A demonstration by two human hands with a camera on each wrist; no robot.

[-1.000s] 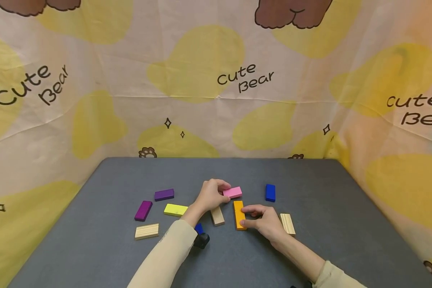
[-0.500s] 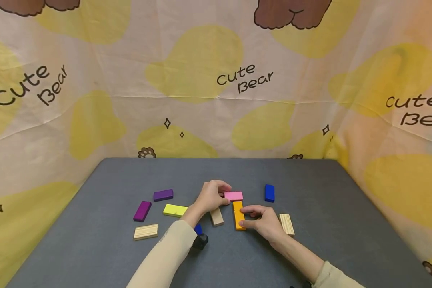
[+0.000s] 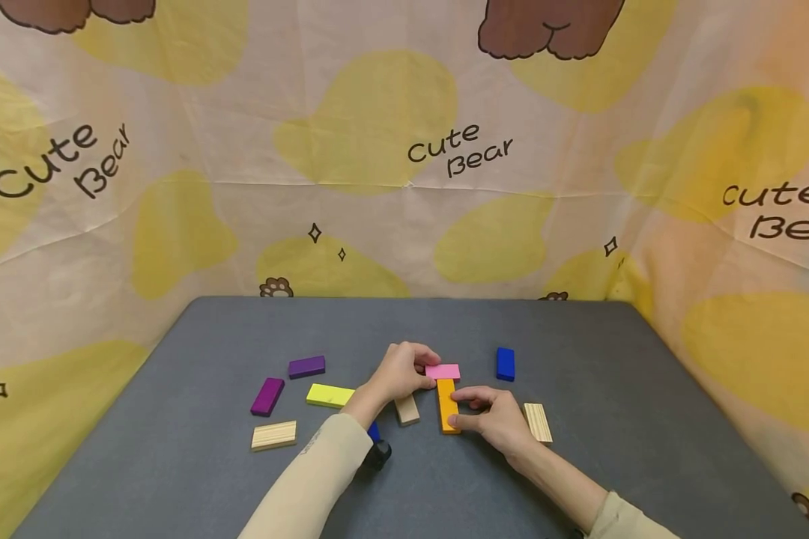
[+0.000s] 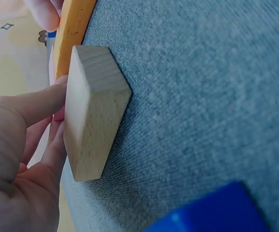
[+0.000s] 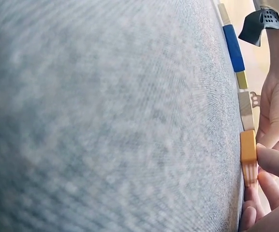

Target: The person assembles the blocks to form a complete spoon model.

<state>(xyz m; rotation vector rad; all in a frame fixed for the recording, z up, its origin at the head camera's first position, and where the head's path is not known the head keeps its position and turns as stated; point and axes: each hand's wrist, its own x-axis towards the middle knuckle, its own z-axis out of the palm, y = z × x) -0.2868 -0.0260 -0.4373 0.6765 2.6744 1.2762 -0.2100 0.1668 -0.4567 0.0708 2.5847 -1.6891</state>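
Observation:
My left hand (image 3: 401, 370) pinches a pink block (image 3: 443, 372) between thumb and fingers at its left end. That block lies crosswise at the far end of an orange block (image 3: 447, 408), the two close together. With bent thumb and forefinger, my right hand (image 3: 499, 419) holds the orange block along its right side, flat on the table. A plain wooden block (image 4: 93, 116) lies just below my left hand. In the left wrist view, the thumb and this wooden block hide most of the pink block.
On the grey table (image 3: 243, 329) lie two purple blocks (image 3: 306, 367), a yellow block (image 3: 329, 395) and a striped wooden block (image 3: 273, 436) at left. A blue block (image 3: 505, 364) and another striped block (image 3: 538, 423) lie at right. My left forearm partly covers a second blue block (image 5: 233, 48).
My left hand has turned the pink block from slanted to level and brought it slightly nearer and rightward, against the orange block's far end. The right hand has stayed in place.

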